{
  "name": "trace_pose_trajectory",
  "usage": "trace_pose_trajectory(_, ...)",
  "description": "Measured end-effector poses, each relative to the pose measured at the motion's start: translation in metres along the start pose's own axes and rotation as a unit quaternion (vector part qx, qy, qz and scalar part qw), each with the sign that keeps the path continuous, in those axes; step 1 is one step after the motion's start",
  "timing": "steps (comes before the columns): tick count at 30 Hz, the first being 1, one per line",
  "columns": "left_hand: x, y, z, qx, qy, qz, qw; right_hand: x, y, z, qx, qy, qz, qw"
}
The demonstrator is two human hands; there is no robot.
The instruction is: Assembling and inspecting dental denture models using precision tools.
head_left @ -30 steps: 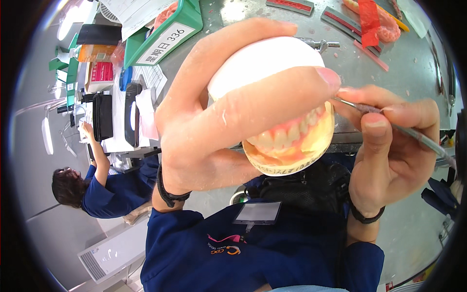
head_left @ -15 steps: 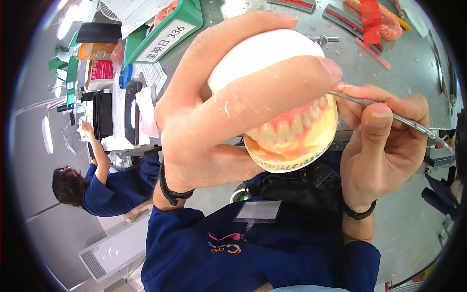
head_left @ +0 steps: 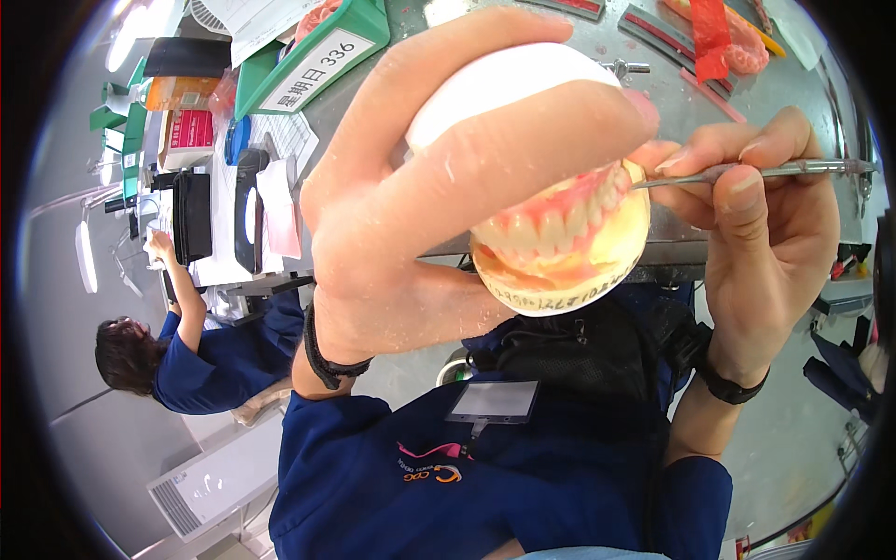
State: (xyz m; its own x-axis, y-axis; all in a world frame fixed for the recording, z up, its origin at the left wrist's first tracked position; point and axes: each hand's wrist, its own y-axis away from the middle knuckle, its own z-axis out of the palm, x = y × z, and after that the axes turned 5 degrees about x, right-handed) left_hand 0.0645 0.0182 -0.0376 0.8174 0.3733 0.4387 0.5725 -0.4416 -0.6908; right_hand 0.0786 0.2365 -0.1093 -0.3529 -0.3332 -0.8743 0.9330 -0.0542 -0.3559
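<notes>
My left hand (head_left: 401, 215) is closed around a dental model (head_left: 560, 271), with fingers across its white upper part and others under its side. Between the fingers show rows of cream teeth set in pink gum wax, above a yellowish base with handwriting on its rim. A thin metal wax carver (head_left: 775, 171) is pinched in my right hand (head_left: 761, 224), lying nearly level. Its fine tip meets the right side of the model near the back teeth; whether it touches them I cannot tell. Part of the metal articulator (head_left: 627, 68) sticks out behind the model.
A green tray (head_left: 364, 42) with papers and pink pieces stands at the upper left. Strips of red wax (head_left: 658, 42) and pink wax lie on the metal bench (head_left: 523, 11). At the left a co-worker (head_left: 201, 364) in dark blue sits by a black case (head_left: 192, 217).
My right hand has moved right and swung the carver from a downward slant to nearly level. The model in my left hand has risen slightly and tilted, showing more of the teeth.
</notes>
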Motion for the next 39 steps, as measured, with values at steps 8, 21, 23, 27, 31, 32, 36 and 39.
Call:
trace_pose_trajectory(8,-0.009,-0.013,-0.006,-0.076,-0.010,0.019,0.997,-0.019,-0.001,0.011,0.015,0.066,0.013,0.998)
trace_pose_trajectory(21,-0.005,-0.020,-0.022,0.010,-0.002,0.024,1.000,-0.047,-0.005,0.029,0.029,0.269,-0.088,0.959)
trace_pose_trajectory(23,-0.002,-0.022,-0.022,0.025,0.060,0.005,0.998,-0.054,0.000,0.047,0.000,0.299,-0.062,0.952)
trace_pose_trajectory(27,0.002,-0.022,-0.003,0.133,0.007,0.011,0.991,-0.055,0.005,0.062,0.004,0.370,-0.094,0.924)
trace_pose_trajectory(31,0.005,-0.022,0.000,0.159,0.002,0.047,0.986,-0.061,0.001,0.062,-0.017,0.376,-0.047,0.925)
trace_pose_trajectory(32,0.008,-0.021,0.000,0.164,0.020,0.030,0.986,-0.060,0.000,0.061,-0.020,0.320,-0.020,0.947)
trace_pose_trajectory(36,-0.006,-0.028,-0.006,0.175,-0.025,0.093,0.980,-0.068,0.000,0.060,-0.023,0.241,-0.015,0.970)
trace_pose_trajectory(39,-0.025,-0.032,-0.029,0.007,0.135,0.159,0.978,-0.061,-0.001,0.068,-0.011,0.198,0.028,0.980)
